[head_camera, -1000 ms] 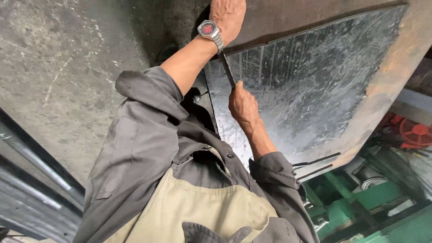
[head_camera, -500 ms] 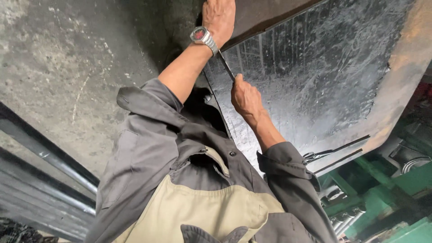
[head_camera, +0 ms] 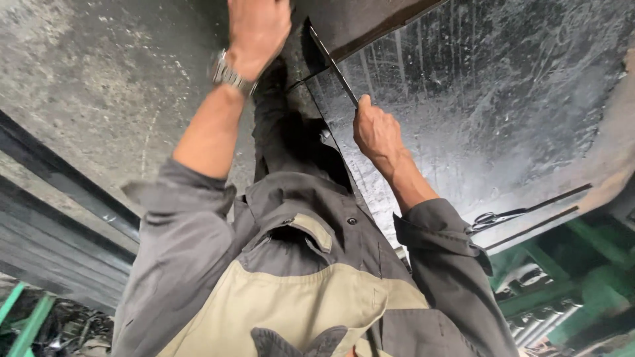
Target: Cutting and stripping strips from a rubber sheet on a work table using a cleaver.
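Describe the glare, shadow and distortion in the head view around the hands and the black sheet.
Head view: wide-angle lens bends straight edges and stretches the grey jacket; daylight glares off the glossy black sheet right of the right hand; deep shadow fills the fold beneath the left hand; the thin blade stays sharp, while the green machinery at the edge is dim and soft.

A single head-worn camera looks steeply down along the person's own chest and grey jacket (head_camera: 297, 264), close to the body. It faces forward over both raised forearms onto a dark metal sheet (head_camera: 503, 112) and concrete floor (head_camera: 86, 86). No second view shares the scene.
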